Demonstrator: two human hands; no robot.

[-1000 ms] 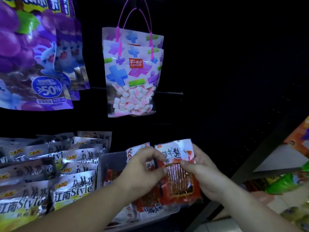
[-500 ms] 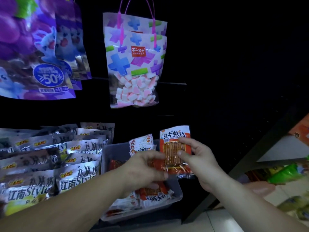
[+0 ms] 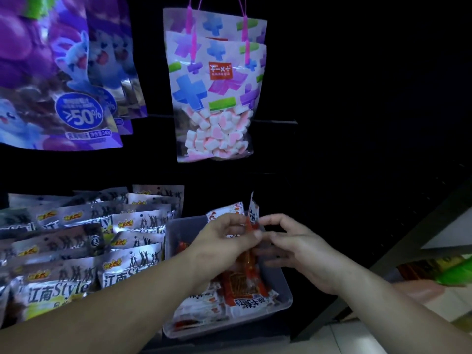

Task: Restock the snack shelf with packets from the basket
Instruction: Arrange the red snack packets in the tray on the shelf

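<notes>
The fingers (image 3: pixel 236 218) of the left hand (image 3: pixel 222 241) are closed on one red snack packet (image 3: pixel 253 213), which is pinched upright and edge-on just above the clear plastic bin (image 3: pixel 286 297). The right hand (image 3: pixel 298 249) is held just beside the packet with its fingers loosely spread; contact cannot be told. Both hands are extended forward, palms turned toward each other. More red packets (image 3: pixel 242 284) are piled in the bin, too overlapped to be counted. Two marshmallow bags (image 3: pixel 217 98) are hung above.
</notes>
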